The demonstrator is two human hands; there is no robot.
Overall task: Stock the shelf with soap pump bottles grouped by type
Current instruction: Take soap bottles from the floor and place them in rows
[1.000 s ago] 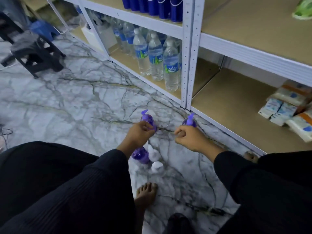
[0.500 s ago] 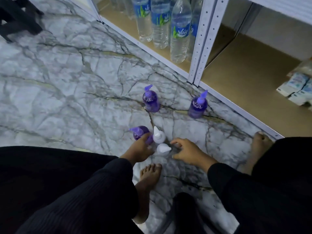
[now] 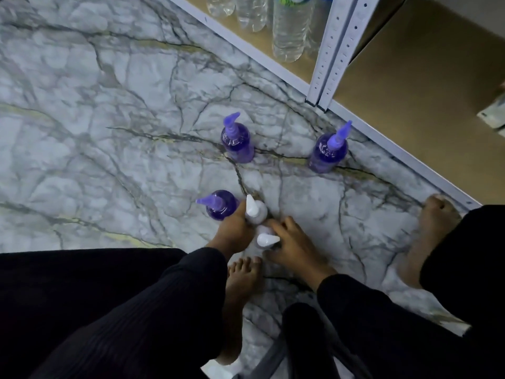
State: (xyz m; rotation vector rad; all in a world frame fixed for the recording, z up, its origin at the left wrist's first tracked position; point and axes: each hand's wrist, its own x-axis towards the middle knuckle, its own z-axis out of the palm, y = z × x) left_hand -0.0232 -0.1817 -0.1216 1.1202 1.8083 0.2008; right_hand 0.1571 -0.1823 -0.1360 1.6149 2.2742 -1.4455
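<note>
Hands work low on the marble floor (image 3: 109, 105): left hand (image 3: 232, 232) curls around the far white bottle (image 3: 255, 212), right hand (image 3: 296, 248) around the near white bottle (image 3: 266, 239). Purple bottles (image 3: 237, 140) stand nearby, before the shelf (image 3: 332, 50). Labels are unreadable.

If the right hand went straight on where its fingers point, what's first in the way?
The nearer white-pump bottle: the right hand points up-left, and its fingers and thumb curl round it. Right behind that stands the second white-pump bottle by the left hand; how close is unclear.
</note>
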